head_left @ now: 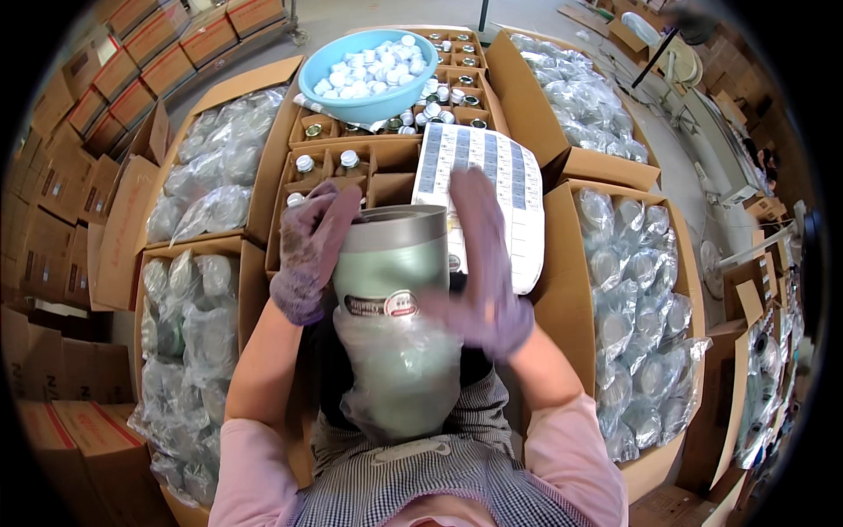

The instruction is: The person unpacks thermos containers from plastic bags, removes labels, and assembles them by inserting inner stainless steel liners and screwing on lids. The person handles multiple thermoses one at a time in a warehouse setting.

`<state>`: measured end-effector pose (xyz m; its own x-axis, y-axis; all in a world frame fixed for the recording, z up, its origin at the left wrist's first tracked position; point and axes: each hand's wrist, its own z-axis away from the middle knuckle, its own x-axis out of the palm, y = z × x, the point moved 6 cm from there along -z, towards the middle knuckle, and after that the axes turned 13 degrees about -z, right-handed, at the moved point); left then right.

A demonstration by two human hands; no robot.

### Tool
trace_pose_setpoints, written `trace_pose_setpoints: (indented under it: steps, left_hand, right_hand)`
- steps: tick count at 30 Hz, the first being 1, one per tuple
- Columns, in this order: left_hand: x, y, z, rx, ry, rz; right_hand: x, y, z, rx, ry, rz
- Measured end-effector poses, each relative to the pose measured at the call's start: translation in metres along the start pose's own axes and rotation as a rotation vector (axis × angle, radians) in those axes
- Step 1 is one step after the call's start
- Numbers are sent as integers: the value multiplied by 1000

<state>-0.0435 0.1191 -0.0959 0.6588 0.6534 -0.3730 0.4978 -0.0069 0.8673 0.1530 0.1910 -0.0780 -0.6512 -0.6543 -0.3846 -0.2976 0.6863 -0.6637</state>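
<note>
A pale green tumbler (386,270) with a bare metal rim stands upright between my hands, over my lap. Its lower part sits in a crumpled clear plastic bag (399,373). My left hand (318,241), in a dirty purple-grey work glove, grips the tumbler's rim from the left. On the front are a dark label and a round red-and-white sticker (401,304). My right hand (487,272), gloved alike, has its fingers stretched upward; its blurred thumb is at the sticker, and whether it touches cannot be made out. Behind lies a printed sticker sheet (518,233).
A blue basin (351,107) of white caps rests on a divided carton (386,158) holding capped items. Open cartons of plastic-wrapped tumblers flank me, left (189,307) and right (637,307). More wrapped pieces (580,97) fill a far-right carton. Stacked boxes (145,53) stand at far left.
</note>
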Motion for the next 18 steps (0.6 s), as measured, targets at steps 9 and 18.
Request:
trace_pose_setpoints:
  steps: [9, 18]
  left_hand:
    - [24, -1, -32, 252, -242, 194]
    - [98, -89, -90, -426, -204, 1163]
  right_hand:
    - [29, 13, 265, -308, -705, -10]
    - [-88, 94, 10, 258, 385, -479]
